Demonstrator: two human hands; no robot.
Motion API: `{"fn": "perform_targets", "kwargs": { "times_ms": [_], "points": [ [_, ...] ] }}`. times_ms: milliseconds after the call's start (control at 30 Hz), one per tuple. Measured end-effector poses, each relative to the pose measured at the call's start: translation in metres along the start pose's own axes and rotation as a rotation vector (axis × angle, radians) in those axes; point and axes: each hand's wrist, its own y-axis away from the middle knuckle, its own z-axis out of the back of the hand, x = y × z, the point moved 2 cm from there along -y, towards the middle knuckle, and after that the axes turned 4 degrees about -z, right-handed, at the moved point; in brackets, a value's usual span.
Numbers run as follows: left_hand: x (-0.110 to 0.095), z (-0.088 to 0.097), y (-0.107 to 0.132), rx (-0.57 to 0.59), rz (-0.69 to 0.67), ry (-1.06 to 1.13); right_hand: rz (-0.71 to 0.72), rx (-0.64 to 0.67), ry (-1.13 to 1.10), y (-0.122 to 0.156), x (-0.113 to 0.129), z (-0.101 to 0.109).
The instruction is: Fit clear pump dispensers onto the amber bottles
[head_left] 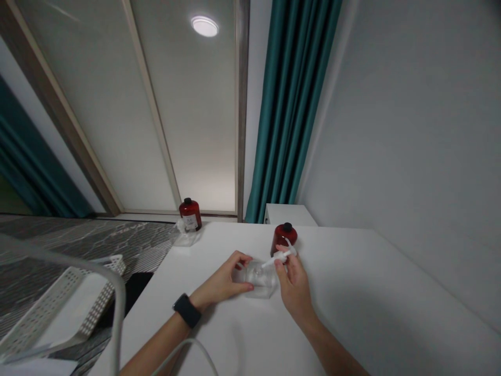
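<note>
My left hand [227, 279], with a dark watch on its wrist, grips the left side of a clear plastic bag [262, 287] on the white table. My right hand [293, 282] holds a white pump dispenser head [279, 257] between thumb and fingers. The pump's tube slants down to the left, over the bag; whether its tip is inside I cannot tell. Just behind my right hand stands a dark red bottle [279, 235] with a black cap, partly hidden by the fingers.
A second red bottle [190, 215] with a white label stands at the table's far left corner, beside another clear plastic package [185, 237]. A white perforated basket [39, 313] is at lower left. A grey curved tube [118, 313] crosses the left foreground. Teal curtains [289, 104] hang behind.
</note>
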Motion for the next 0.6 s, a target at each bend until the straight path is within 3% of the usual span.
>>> {"fn": "perform_targets", "kwargs": {
  "times_ms": [167,600],
  "points": [
    [0.0001,0.0001,-0.0003,-0.004,0.001,-0.017,-0.021,0.024,-0.017,-0.0008,-0.0001,0.0001],
    [0.0001,0.0024,0.0011,-0.008,-0.044,-0.083,-0.116,-0.09,-0.229,-0.0063,0.0021,0.0046]
  ]
}}
